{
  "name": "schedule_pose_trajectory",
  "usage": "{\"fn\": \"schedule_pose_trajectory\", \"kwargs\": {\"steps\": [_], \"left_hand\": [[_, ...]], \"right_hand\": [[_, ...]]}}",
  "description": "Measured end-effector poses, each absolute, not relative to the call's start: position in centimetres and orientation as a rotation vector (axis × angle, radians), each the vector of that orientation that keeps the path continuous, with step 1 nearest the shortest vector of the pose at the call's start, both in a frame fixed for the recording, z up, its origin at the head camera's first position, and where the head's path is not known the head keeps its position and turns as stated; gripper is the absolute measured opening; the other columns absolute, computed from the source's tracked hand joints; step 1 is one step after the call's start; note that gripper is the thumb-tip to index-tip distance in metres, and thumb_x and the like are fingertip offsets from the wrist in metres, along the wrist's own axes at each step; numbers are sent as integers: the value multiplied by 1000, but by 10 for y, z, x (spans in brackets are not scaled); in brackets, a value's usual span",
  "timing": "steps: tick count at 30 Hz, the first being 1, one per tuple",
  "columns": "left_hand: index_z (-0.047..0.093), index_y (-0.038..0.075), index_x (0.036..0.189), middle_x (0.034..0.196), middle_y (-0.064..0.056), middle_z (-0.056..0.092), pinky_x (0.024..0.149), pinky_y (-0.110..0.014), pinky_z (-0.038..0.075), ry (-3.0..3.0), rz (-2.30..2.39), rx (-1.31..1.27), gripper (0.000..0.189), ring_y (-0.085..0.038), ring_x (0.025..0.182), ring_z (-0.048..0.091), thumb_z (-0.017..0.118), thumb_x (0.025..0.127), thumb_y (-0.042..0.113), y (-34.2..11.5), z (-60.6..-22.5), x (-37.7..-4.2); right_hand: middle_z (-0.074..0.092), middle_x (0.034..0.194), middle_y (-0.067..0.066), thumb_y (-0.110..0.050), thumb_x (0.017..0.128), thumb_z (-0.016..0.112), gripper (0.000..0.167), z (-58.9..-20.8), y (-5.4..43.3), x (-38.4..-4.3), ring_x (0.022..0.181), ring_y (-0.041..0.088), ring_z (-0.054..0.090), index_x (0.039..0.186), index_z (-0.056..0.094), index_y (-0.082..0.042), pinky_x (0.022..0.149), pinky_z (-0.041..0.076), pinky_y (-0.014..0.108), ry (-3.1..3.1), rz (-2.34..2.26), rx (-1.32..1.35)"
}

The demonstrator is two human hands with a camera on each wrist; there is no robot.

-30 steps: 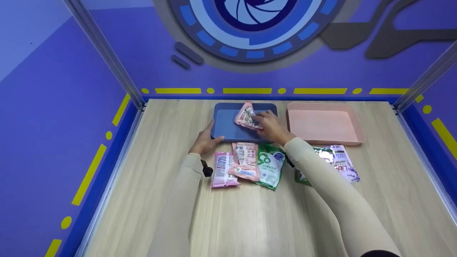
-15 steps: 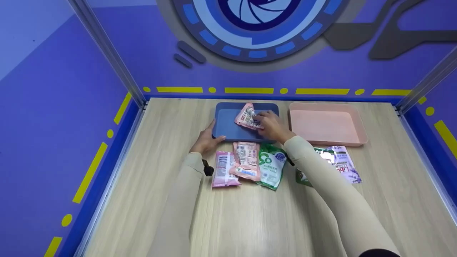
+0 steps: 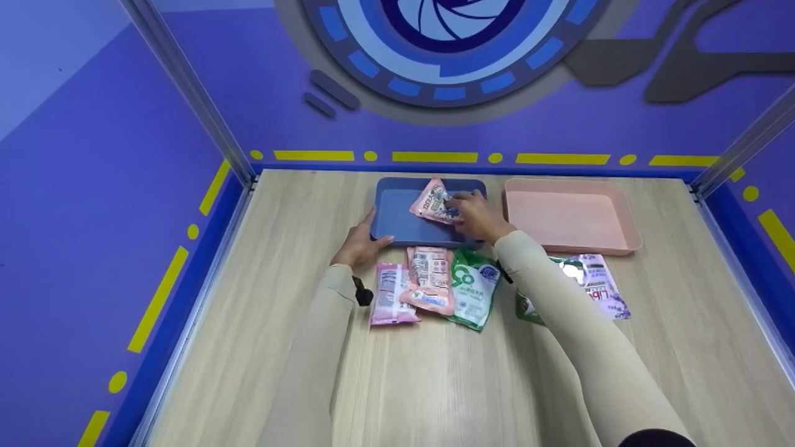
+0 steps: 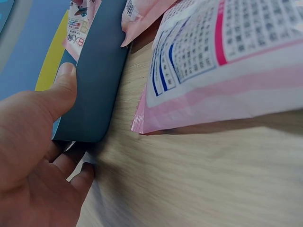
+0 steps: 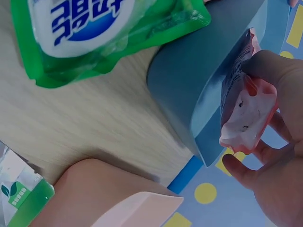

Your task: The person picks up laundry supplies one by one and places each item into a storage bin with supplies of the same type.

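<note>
At the back of the table is a blue tray (image 3: pixel 391 214). My left hand (image 3: pixel 359 243) grips its near-left corner, the thumb at the rim and the fingers round the outer end in the left wrist view. Over the tray, my right hand (image 3: pixel 477 217) pinches a small pink printed pouch (image 3: pixel 430 202) between thumb and fingers. In the right wrist view the pouch (image 5: pixel 246 118) stands tilted inside the tray walls, its crimped end facing the camera. Directly in front of the tray lie a pink-and-white packet (image 3: pixel 392 295), a pink pouch (image 3: pixel 430 279) and a green-and-white bag (image 3: pixel 473 292).
A pink tray (image 3: pixel 571 214) stands just right of the blue one. Below it lies a purple-and-white bag (image 3: pixel 604 292), with a green-edged packet (image 3: pixel 529 310) partly hidden under my right forearm. Blue panels (image 3: pixel 497 124) wall the back and sides of the table.
My right hand and the pouch have shifted slightly to the right over the blue tray. The left hand keeps its place at the corner.
</note>
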State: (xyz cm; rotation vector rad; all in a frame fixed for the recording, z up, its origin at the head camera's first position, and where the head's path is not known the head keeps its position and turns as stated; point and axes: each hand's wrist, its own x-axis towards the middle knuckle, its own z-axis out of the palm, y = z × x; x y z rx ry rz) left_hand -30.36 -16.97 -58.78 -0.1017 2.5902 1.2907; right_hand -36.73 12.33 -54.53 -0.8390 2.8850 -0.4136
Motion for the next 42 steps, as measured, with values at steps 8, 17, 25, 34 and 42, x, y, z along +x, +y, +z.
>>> {"fn": "schedule_pose_trajectory", "kwargs": {"steps": [8, 17, 25, 34, 42], "left_hand": [[8, 24, 167, 170, -13, 18, 126, -49, 17, 2581, 1278, -112, 92, -34, 156, 18, 69, 99, 38, -170, -588, -301], [9, 21, 167, 170, -13, 20, 126, -45, 18, 2609, 1259, -98, 94, -32, 155, 20, 70, 98, 37, -170, -589, -303], [9, 25, 167, 171, -12, 18, 126, -48, 17, 2577, 1298, -139, 94, -32, 156, 18, 71, 98, 37, -168, -590, -304], [8, 28, 167, 170, -12, 19, 126, -51, 17, 2573, 1297, -183, 92, -34, 156, 17, 70, 99, 35, -166, -590, -305], [8, 28, 167, 171, -10, 19, 126, -52, 17, 2568, 1312, -167, 93, -34, 156, 17, 71, 98, 35, -167, -588, -304]], "right_hand": [[55, 146, 19, -9, 92, 75, 48, -554, 123, -372, 130, 43, 50, 139, 66, -11, 112, 42, 59, 2889, -379, -816], [59, 142, 17, -14, 93, 75, 46, -554, 119, -376, 132, 43, 52, 139, 66, -13, 116, 35, 62, 2931, -265, -882], [55, 147, 16, -12, 95, 73, 48, -553, 114, -377, 138, 43, 47, 142, 63, -14, 117, 35, 59, 2899, -324, -826], [53, 149, 14, -12, 96, 72, 46, -552, 109, -380, 137, 40, 48, 141, 64, -15, 117, 36, 58, 2886, -360, -812], [56, 146, 14, -8, 95, 72, 43, -552, 101, -383, 133, 39, 51, 137, 67, -13, 115, 38, 58, 2902, -375, -856]]}}
